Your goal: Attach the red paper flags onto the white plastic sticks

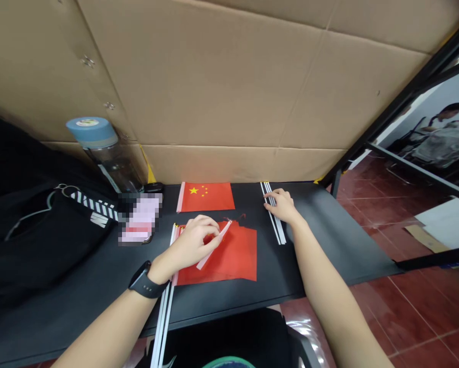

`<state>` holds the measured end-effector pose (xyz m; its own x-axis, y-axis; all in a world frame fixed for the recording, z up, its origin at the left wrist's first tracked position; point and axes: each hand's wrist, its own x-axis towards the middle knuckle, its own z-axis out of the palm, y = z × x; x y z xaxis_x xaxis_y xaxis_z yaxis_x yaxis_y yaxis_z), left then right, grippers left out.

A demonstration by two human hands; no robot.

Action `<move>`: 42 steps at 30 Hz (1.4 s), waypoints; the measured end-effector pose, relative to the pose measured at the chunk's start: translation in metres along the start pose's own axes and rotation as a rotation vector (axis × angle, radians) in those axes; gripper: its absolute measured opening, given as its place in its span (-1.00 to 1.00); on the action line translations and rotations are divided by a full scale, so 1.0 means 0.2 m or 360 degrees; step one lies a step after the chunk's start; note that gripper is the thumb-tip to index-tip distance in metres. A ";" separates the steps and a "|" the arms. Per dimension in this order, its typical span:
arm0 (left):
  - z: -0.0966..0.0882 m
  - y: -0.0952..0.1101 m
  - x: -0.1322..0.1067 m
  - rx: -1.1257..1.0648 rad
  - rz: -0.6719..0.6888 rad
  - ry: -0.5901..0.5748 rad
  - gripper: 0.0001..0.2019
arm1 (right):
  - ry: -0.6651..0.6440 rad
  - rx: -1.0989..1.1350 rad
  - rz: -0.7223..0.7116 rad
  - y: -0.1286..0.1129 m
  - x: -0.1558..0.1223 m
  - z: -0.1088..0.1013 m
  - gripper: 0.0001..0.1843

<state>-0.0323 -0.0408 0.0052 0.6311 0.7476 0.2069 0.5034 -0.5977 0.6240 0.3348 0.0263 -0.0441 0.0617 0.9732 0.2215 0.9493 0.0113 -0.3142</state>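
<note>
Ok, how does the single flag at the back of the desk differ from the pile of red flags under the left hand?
The single flag lies flat and smooth with its yellow stars showing, while the pile of red flags is layered, with uneven edges and no stars visible. The single flag lies farther from the person with no hand on it, while the left hand is over the pile, holding a white strip. Both are red and rectangular, with a pale left edge.

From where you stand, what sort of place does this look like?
Probably a makeshift workroom for handwork: small Chinese flags lie stacked on a black table beside loose white sticks, with cardboard sheets lining the wall behind.
</note>
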 end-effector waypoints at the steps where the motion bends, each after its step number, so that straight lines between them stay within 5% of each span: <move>1: 0.00 0.00 0.00 0.0007 0.0001 -0.0007 -0.65 | -0.0013 -0.0003 0.0006 0.01 0.00 0.00 -0.62; 21: 0.01 -0.02 0.00 0.0075 -0.0010 -0.0088 -0.67 | -0.0054 0.0102 -0.0154 0.09 0.04 0.04 -0.60; 27: 0.01 -0.02 0.00 0.0034 -0.0003 -0.0010 -0.76 | 0.0037 0.0130 -0.0097 0.03 0.02 0.00 -0.60; 30: 0.00 -0.01 0.00 -0.0090 -0.0021 0.0055 -0.79 | 0.0105 0.0398 -0.0269 -0.06 0.00 -0.05 -0.65; 32: -0.01 0.00 0.00 -0.0223 -0.0056 0.0079 -0.80 | -0.0067 0.0701 -0.0457 -0.14 -0.03 -0.08 -0.63; 37: -0.02 -0.02 0.01 -0.0651 -0.0127 0.0181 -0.87 | -0.0903 0.1276 -0.0727 -0.36 -0.11 -0.08 -0.39; 42: 0.01 -0.08 0.02 -0.1073 -0.0306 0.0542 -0.67 | -0.1148 0.1501 -0.0702 -0.42 -0.15 -0.06 -0.31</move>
<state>-0.0376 -0.0281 -0.0055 0.2981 0.9332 0.2006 0.0491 -0.2248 0.9732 0.2575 -0.0075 -0.0140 -0.6665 0.7453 0.0159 0.2406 0.2352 -0.9417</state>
